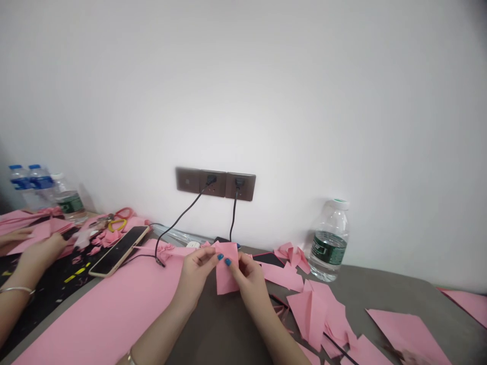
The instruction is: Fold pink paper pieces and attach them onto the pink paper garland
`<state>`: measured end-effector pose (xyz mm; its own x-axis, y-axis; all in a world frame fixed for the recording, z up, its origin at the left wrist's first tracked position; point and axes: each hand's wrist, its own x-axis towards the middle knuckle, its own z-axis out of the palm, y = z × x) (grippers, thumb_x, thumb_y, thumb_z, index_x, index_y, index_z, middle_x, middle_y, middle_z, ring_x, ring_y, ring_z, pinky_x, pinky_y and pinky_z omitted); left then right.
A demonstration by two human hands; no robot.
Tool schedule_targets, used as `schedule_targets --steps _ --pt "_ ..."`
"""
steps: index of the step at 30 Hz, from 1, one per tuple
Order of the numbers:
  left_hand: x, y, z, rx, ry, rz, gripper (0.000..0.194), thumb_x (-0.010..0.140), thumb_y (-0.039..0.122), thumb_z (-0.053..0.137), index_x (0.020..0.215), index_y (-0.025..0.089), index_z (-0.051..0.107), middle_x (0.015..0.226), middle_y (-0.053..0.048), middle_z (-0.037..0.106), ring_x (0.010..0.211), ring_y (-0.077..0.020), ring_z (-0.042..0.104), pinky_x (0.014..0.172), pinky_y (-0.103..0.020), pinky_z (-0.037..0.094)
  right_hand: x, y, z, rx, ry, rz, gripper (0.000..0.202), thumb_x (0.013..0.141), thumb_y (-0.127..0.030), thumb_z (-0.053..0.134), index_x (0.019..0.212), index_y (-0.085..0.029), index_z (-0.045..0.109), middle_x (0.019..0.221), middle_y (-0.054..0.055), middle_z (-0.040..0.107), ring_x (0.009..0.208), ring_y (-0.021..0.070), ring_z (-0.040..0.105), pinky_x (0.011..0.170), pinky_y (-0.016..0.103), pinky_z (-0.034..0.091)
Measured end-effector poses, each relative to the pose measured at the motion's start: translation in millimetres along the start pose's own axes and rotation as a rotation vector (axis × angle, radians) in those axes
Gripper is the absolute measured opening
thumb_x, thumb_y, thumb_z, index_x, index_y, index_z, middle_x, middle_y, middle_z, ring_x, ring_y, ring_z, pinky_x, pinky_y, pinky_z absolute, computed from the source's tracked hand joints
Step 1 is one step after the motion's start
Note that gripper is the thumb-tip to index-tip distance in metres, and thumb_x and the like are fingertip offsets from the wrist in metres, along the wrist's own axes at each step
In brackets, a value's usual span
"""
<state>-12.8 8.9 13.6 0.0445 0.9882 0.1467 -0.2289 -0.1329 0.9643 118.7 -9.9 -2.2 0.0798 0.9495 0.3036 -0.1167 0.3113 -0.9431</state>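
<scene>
Between both hands, above the grey table, is a small piece of pink paper (227, 284). My left hand (198, 268) pinches its left edge, thumb on the front face and fingers curled behind. My right hand (249, 274) grips the right edge the same way, with the two thumbs close together near the top. The sheet hangs upright, facing me. Below my left arm a large pink sheet (114, 304) lies on the table. Pink paper pieces (315, 309) lie loosely to the right of my right hand.
A water bottle (330, 241) stands by the wall on the right. A phone (119, 251) and scissors (118, 223) lie to the left. Black cables run from wall sockets (224, 183). At far left, a co-worker's hands (41, 251) hold pink paper near several bottles (40, 182).
</scene>
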Motion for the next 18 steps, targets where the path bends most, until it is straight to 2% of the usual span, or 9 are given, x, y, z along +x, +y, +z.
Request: schedule_targets --steps 5,12,18 --pt "-0.3 1.2 0.2 0.018 0.004 -0.007 0.017 0.067 0.032 0.078 0.069 0.016 0.075 0.070 -0.004 0.069 0.077 -0.0197 0.061 0.079 -0.031 0.048 -0.1 -2.4 0.6 0.017 0.009 0.031 0.036 0.075 -0.052 0.067 0.068 -0.017 0.060 0.064 0.000 0.056 0.062 0.0155 0.047 0.058 0.025 0.038" --pt "0.0 -3.6 -1.8 0.008 0.000 -0.048 0.021 0.068 0.034 0.077 0.077 0.016 0.078 0.071 -0.004 0.069 0.072 -0.0177 0.058 0.076 -0.030 0.047 -0.7 -5.2 1.1 0.049 0.029 0.063 0.036 0.071 -0.051 0.070 0.063 -0.017 0.057 0.060 -0.002 0.053 0.057 0.0131 0.042 0.056 0.024 0.034" --pt "-1.0 -0.3 -0.1 0.013 -0.034 -0.014 0.017 0.069 0.032 0.077 0.074 0.016 0.074 0.074 -0.004 0.066 0.077 -0.0181 0.057 0.074 -0.027 0.046 0.3 -4.6 -0.1 0.027 0.021 0.052 0.036 0.072 -0.050 0.069 0.062 -0.018 0.055 0.060 -0.002 0.052 0.058 0.0131 0.041 0.055 0.024 0.034"
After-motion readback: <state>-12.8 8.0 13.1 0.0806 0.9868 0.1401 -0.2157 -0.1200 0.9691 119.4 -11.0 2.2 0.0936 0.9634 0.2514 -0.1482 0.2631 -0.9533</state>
